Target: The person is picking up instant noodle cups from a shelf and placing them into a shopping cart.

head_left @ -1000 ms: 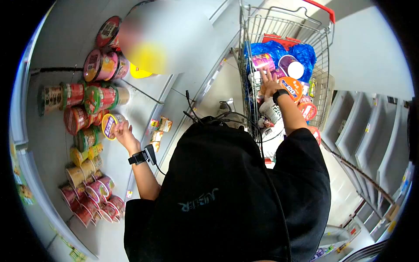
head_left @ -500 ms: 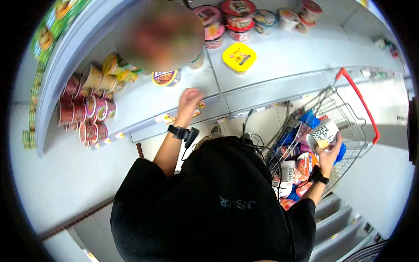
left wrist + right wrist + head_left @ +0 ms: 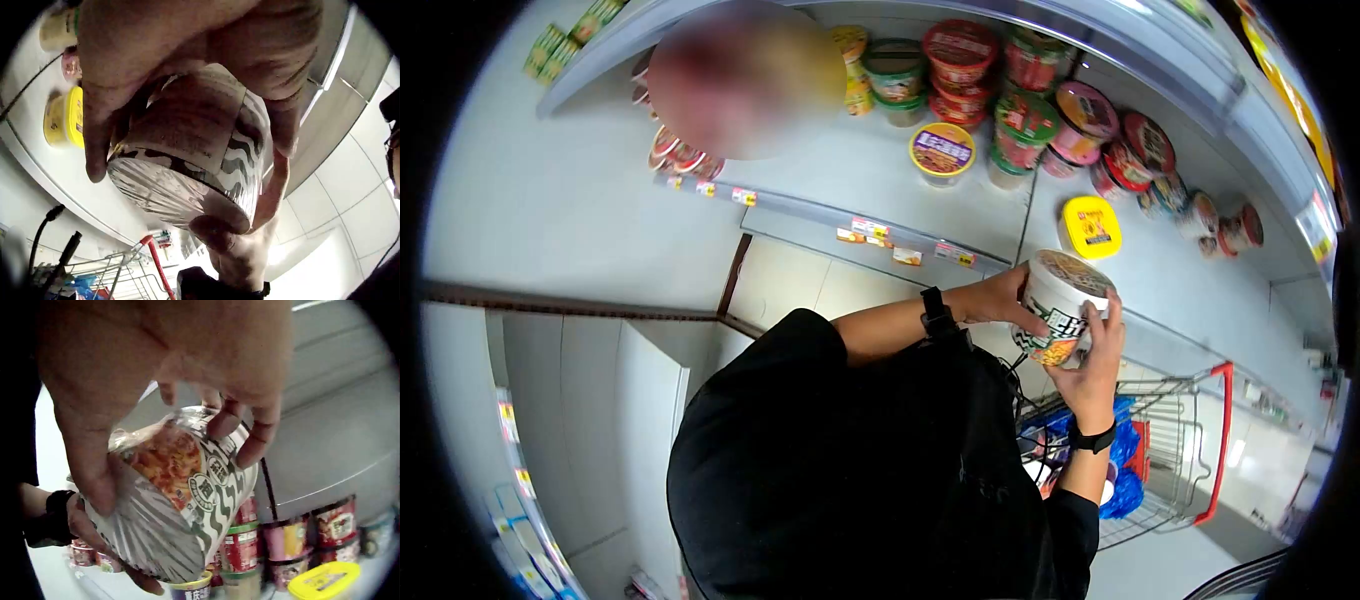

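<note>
Head view: got a white cup (image 3: 1060, 300) clamped in left hand (image 3: 1000, 298) and right hand (image 3: 1092, 372) both, kinda near the yellow tub (image 3: 1090, 227) on the shelf (image 3: 1155, 275).

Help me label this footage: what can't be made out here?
Shelf, head view: part hidden by blurring at upper left.
Cart, head view: contents partly hidden by the right forearm.
Price labels, head view: print too small.
Yellow tub, right wrist view: lower part cut off by bottom edge.
Noodle cup, right wrist view: lid hidden behind its body.
</note>
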Tool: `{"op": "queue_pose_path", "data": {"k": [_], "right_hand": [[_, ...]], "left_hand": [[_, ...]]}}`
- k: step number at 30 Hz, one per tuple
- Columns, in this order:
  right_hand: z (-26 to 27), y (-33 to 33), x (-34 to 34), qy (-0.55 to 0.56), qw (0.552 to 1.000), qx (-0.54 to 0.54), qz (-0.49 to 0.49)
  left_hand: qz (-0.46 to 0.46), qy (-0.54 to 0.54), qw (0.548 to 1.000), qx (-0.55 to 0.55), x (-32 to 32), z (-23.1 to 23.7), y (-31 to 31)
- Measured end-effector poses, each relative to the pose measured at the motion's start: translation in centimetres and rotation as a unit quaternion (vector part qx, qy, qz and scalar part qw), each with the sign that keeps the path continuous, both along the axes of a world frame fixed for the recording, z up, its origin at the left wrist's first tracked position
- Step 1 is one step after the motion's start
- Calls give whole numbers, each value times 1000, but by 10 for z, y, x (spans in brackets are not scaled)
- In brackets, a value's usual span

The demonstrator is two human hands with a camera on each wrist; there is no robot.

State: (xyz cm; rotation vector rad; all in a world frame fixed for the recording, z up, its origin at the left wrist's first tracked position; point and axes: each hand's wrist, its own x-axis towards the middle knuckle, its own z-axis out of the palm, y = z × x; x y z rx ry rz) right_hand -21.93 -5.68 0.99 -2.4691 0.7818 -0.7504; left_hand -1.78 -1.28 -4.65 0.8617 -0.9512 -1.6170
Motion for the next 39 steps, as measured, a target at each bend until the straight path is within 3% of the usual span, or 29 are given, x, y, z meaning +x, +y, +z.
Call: {"op": "queue_pose_path", "data": {"k": [4, 6, 7, 8, 12, 15, 21, 23, 26, 28, 29, 31, 33, 35, 39], "right_hand": [[1, -1, 36, 1, 997, -18, 81], [-1, -3, 46, -155, 975, 77, 140], [-3, -3, 49, -156, 973, 80, 153], [-6, -3, 50, -149, 977, 98, 115], [-19, -9, 51, -125, 979, 152, 47], [-22, -11, 47, -123, 968, 220, 9], [-28, -19, 55, -110, 944, 310, 41], [-32, -26, 55, -165, 898, 402, 71], [-38, -28, 51, -164, 818, 544, 95], [-63, -35, 44, -183, 701, 684, 86], [-55, -38, 41, -207, 669, 708, 90], [-51, -41, 31, -231, 644, 727, 53], [-70, -49, 27, -256, 648, 717, 28], [-81, -59, 13, -308, 653, 691, -36], [-111, -86, -26, -433, 626, 626, -171]], "left_hand": [[71, -3, 997, -5, 30, 13, 21], [175, -36, 984, -21, 48, 1, 30], [225, -53, 973, -28, 58, -6, 35], [271, 2, 961, -61, 66, -11, 39], [368, -57, 928, -13, 104, -3, 66], [357, -97, 927, -53, 108, 7, 71], [251, -74, 963, -68, 83, 18, 52], [184, -114, 976, -15, 76, 10, 44], [111, -174, 977, -48, 61, 10, 30], [93, -197, 975, -34, 42, 14, 24], [73, -193, 978, -42, 37, 10, 16], [51, -148, 988, -12, 30, -2, 6], [31, -152, 987, -31, 39, -9, 5], [62, -265, 961, 45, 35, 9, 3], [86, -200, 975, 39, 51, -8, 5]]}}
